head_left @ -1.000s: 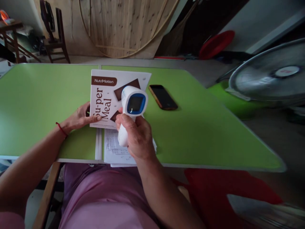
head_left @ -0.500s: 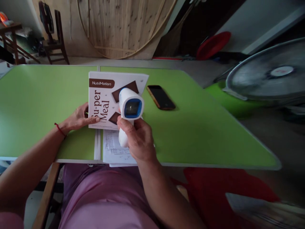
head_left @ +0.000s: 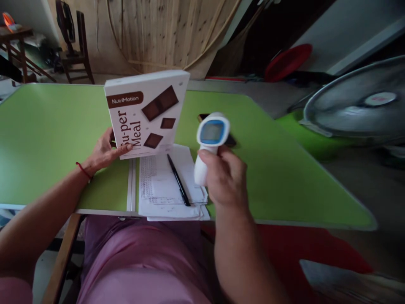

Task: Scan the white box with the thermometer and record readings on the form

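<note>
Left forearm (head_left: 47,207): slanted inward from the lower left.
Left hand (head_left: 103,152): held in a pinch, thumb (head_left: 122,150) laid forward, fingers mostly hidden.
Right forearm (head_left: 237,249): angled steeply from the lower right.
Right hand (head_left: 228,175): curled into a grip, held well apart from the left.

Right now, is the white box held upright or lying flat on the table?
Upright, somewhat tilted: the left hand holds the box by its edge, its printed front in view.
</note>
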`<state>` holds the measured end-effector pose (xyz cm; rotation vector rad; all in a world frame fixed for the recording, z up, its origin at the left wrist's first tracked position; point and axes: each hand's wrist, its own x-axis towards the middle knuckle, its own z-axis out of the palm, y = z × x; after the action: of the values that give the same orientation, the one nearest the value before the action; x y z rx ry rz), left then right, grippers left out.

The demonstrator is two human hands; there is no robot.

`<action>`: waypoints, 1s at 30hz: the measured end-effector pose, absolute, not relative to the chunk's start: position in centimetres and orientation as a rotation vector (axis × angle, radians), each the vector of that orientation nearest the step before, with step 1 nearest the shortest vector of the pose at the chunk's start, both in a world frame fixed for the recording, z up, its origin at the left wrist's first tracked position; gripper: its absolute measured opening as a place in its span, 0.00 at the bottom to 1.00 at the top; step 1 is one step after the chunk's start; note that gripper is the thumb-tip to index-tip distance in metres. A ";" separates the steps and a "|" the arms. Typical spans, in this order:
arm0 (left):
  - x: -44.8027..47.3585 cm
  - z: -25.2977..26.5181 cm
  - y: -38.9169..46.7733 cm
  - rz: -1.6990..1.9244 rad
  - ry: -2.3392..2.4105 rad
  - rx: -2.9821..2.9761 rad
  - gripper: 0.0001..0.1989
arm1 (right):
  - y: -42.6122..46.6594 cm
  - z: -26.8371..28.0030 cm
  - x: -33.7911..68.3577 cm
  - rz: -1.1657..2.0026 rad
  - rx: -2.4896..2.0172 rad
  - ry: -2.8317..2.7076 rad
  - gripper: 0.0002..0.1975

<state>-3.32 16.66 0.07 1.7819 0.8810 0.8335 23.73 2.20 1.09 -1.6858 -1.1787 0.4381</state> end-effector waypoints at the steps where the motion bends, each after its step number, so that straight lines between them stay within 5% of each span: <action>1: -3.3 0.0 16.7 0.869 0.907 1.793 0.36 | 2.5 0.9 24.5 0.375 -1.781 -1.204 0.20; 9: -2.7 -1.9 17.5 0.954 1.009 1.936 0.41 | 4.3 -2.7 26.1 0.149 -2.348 -1.464 0.17; 15: -1.9 -2.0 17.8 0.872 1.022 2.023 0.44 | 4.1 -4.0 26.3 -0.075 -2.306 -1.581 0.13; 21: -1.8 -2.1 17.9 0.860 0.969 1.997 0.34 | 3.3 -3.2 25.5 -0.281 -2.080 -1.558 0.16; 26: -1.6 -1.5 17.7 0.826 1.041 2.028 0.30 | 2.0 -2.2 23.8 0.001 -1.990 -1.691 0.16; 30: -1.4 -0.1 16.7 0.492 1.400 2.185 0.43 | 1.3 -2.1 22.8 0.086 -2.046 -1.747 0.17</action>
<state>-1.38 16.67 -0.12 2.1849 1.4002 0.4921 22.81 1.28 -2.13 -2.0463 -1.7469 0.0860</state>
